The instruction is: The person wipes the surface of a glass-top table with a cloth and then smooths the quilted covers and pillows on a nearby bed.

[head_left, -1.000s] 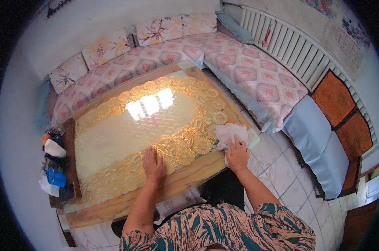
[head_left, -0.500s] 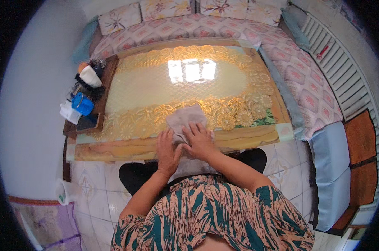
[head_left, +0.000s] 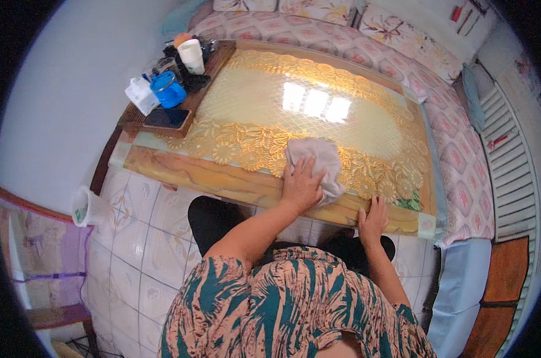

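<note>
Near the frame's centre, our left hand (head_left: 302,190), fingers spread, lies on the cloth (head_left: 323,154), whose bulk extends above and right; our right hand (head_left: 374,219), fingers extended, rests empty, farther right.

No text, label, number or sign could be read, neither on the white cup (head_left: 191,56) at far left nor on the right-hand wall (head_left: 502,56).

The rag (head_left: 315,156) is matt cloth, the tabletop (head_left: 226,180) glossy.
</note>
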### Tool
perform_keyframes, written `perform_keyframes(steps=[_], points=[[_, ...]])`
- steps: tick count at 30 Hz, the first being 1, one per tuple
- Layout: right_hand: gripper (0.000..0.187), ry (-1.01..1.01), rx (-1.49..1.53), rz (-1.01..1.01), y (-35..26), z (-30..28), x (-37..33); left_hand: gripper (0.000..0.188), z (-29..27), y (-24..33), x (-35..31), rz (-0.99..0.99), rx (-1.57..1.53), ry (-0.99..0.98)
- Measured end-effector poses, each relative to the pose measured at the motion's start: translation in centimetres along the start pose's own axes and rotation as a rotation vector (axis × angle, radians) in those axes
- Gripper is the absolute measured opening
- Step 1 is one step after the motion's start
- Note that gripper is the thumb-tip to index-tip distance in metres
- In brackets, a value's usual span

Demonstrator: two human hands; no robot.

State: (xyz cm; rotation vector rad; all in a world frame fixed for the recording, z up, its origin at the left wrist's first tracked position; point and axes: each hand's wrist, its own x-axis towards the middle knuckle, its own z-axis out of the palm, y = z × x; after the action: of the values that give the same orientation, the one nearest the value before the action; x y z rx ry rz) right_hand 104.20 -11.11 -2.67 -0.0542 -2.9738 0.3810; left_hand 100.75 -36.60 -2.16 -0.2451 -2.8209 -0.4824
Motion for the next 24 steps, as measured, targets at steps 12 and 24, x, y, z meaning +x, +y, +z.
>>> perform_keyframes(steps=[12,24], points=[[0.061,0.087,-0.124,-0.024,-1.2,1.4,-0.8,0.042,-7.5,-28.3,-7.8,-0.558,0.253,0.072],[0.06,0.122,-0.114,-0.047,-0.4,1.3,-0.7,0.068,-5.2,-9.7,-6.4,-0.239,0.123,-0.017]])
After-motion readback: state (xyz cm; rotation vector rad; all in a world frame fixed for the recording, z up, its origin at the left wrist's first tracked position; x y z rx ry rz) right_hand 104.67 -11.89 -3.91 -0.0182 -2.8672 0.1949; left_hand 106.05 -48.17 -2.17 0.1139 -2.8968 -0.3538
